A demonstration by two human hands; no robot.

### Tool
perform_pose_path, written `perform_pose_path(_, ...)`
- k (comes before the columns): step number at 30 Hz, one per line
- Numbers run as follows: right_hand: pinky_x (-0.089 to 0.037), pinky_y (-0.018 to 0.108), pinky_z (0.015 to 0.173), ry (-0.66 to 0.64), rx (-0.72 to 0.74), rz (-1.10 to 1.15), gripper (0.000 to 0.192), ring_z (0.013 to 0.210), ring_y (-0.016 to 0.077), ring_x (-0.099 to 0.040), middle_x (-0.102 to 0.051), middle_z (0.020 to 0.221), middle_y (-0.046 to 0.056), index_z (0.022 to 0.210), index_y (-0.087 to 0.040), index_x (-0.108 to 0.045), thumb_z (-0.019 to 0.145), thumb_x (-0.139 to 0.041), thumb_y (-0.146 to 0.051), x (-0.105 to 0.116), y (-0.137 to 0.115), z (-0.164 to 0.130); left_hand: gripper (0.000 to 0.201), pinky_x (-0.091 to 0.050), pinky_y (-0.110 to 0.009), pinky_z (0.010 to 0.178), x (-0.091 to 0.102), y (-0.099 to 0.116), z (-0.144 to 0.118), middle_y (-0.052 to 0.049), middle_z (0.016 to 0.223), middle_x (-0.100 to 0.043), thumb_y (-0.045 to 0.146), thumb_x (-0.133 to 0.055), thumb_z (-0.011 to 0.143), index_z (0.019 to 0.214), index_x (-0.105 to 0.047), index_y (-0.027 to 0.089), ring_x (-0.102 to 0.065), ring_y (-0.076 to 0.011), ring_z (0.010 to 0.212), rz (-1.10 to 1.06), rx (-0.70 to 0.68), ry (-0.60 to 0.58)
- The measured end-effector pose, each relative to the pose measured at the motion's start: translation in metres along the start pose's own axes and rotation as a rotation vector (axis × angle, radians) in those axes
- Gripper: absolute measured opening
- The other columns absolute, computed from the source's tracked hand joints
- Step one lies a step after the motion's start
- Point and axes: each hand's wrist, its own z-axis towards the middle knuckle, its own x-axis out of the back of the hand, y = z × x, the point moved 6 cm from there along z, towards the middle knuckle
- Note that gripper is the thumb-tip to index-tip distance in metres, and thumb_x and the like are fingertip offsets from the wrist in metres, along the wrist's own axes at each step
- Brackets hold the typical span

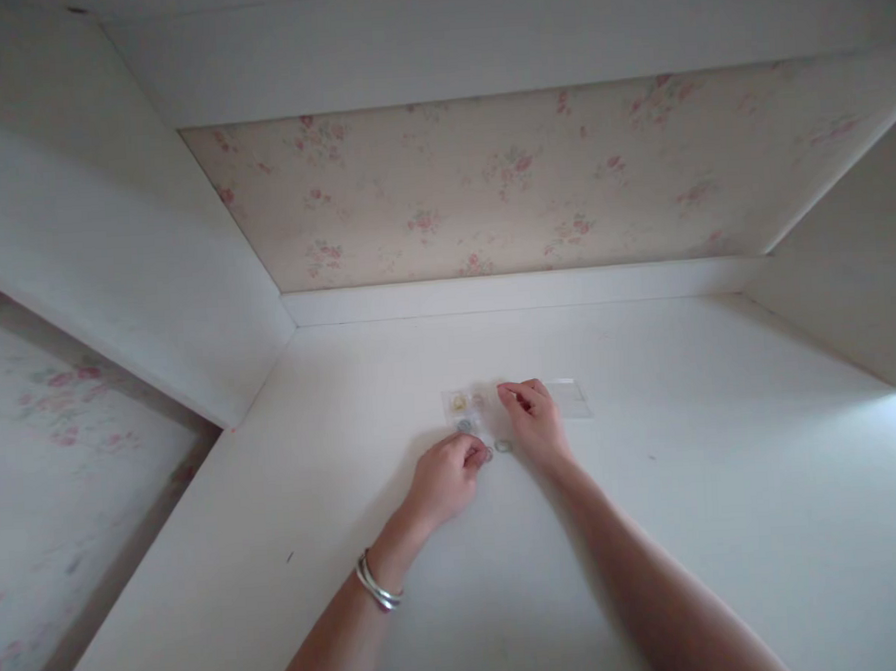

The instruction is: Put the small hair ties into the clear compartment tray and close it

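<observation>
A shallow clear plastic organizer box [572,399] lies flat on the white desktop, its middle partly covered by my right hand. At its left end sit a yellowish ring-shaped piece [459,403] and a bluish one [464,426]. My left hand [449,471] is closed in a pinch on a small ring [488,455] just in front of the box. Close to that fingertip, a greenish ring [503,446] rests on the desktop. My right hand [534,419] is pinched over the box; whatever its fingers hold is too small to make out.
The white desktop [728,521] is bounded by a low back ledge [521,292] and side panels at left [129,262] and right [850,264]. Floral wallpaper [471,194] covers the wall behind. A small dark mark [289,557] shows at left.
</observation>
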Motion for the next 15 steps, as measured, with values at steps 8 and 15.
perform_pose_path(8, -0.039, 0.025, 0.062, -0.229, 0.293, -0.095, 0.018, 0.069, 0.0130, -0.052, -0.056, 0.075, 0.003, 0.077, -0.019, -0.066, 0.084, -0.051, -0.025, 0.012, -0.029, -0.027, 0.025, -0.044, -0.024, 0.066, 0.005, -0.011, 0.007, -0.004, 0.081, -0.066, 0.035, -0.046, 0.088, 0.088, -0.061, 0.015, -0.059, -0.0148, 0.073, -0.367, 0.058, 0.012)
perform_pose_path(15, -0.034, 0.029, 0.072, -0.533, 0.572, -0.353, 0.014, 0.075, 0.0145, -0.051, -0.060, 0.081, 0.004, 0.082, -0.023, -0.070, 0.079, -0.056, -0.024, 0.000, -0.051, -0.050, 0.034, -0.043, -0.023, 0.064, 0.019, -0.012, 0.007, -0.004, 0.079, -0.064, 0.045, -0.046, 0.087, 0.093, -0.060, 0.014, -0.058, -0.0147, 0.071, -0.389, 0.065, 0.125)
